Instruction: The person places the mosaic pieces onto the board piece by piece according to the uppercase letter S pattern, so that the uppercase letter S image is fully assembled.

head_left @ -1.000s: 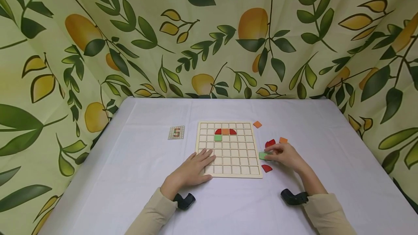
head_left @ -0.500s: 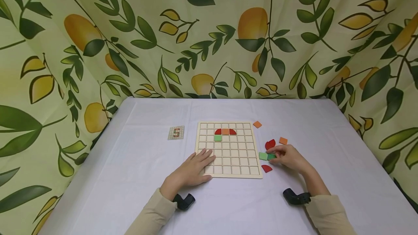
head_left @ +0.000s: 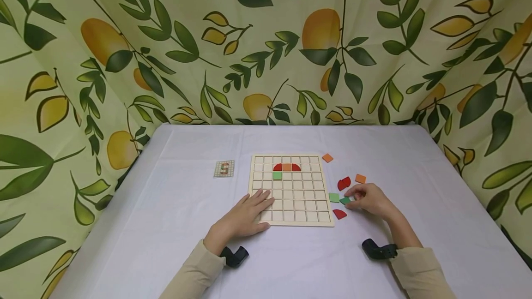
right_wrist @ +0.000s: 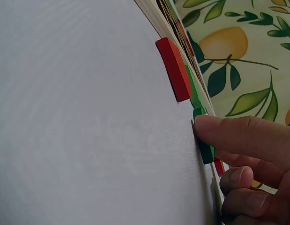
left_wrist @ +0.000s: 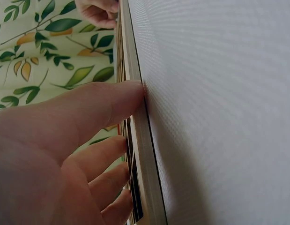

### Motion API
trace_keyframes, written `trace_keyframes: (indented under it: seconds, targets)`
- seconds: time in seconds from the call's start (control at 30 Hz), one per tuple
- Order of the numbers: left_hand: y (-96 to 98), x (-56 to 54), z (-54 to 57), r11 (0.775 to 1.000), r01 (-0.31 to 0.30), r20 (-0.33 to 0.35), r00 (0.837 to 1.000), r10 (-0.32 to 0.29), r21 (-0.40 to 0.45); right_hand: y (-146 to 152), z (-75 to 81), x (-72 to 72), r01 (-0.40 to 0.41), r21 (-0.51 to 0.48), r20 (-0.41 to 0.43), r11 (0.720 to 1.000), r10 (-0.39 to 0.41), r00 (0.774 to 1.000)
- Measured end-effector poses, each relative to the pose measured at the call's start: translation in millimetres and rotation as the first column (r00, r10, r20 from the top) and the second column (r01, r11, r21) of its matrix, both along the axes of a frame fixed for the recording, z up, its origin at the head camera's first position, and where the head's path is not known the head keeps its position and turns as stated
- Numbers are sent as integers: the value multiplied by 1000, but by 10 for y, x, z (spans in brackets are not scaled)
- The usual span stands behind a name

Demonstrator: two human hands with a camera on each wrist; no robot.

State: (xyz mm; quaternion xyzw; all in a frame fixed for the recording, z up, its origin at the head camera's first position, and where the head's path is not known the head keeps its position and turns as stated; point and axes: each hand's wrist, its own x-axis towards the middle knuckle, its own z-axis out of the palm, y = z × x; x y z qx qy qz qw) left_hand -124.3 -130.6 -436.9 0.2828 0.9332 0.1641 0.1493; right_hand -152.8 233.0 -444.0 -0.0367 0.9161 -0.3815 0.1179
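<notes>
My left hand (head_left: 248,216) lies with fingers spread over the front left corner of a wooden grid board (head_left: 295,216). In the left wrist view, the thumb (left_wrist: 114,98) touches the board's edge. To the right of the board, my right hand (head_left: 369,201) pinches a dark green tile (head_left: 344,200) between thumb and forefinger, low at the tablecloth. The right wrist view shows the thumb against that dark green tile (right_wrist: 207,152). Close to its left is a light green square tile (head_left: 334,197). On the board sit red rounded tiles (head_left: 296,168), an orange square (head_left: 287,167) and a light green square (head_left: 277,176).
A red quarter-round tile (head_left: 339,214) lies in front of the right hand. Behind it are touching red tiles (head_left: 344,183) and an orange square (head_left: 360,178). Another orange square (head_left: 328,158) is by the board's back right corner. A small pattern card (head_left: 224,169) lies left.
My right hand has shifted slightly right, away from the light green tile, and the dark green tile beneath its fingers has turned and now stands apart from it. The left hand stays put.
</notes>
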Motion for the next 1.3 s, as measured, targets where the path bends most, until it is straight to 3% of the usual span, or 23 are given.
trace_keyframes:
  seconds: [0.5, 0.93, 1.3]
  targets:
    - [20, -13, 24, 1000, 5, -4, 1000, -5, 5, 159, 2, -45, -74, -53, 69, 996, 77, 995]
    - [21, -18, 7, 1000, -1, 3, 1000, 1, -1, 166, -27, -49, -54, -66, 59, 996, 58, 997]
    - [-4, 1, 10, 1000, 9, -8, 1000, -8, 5, 95, 37, -24, -23, -65, 39, 998, 26, 999]
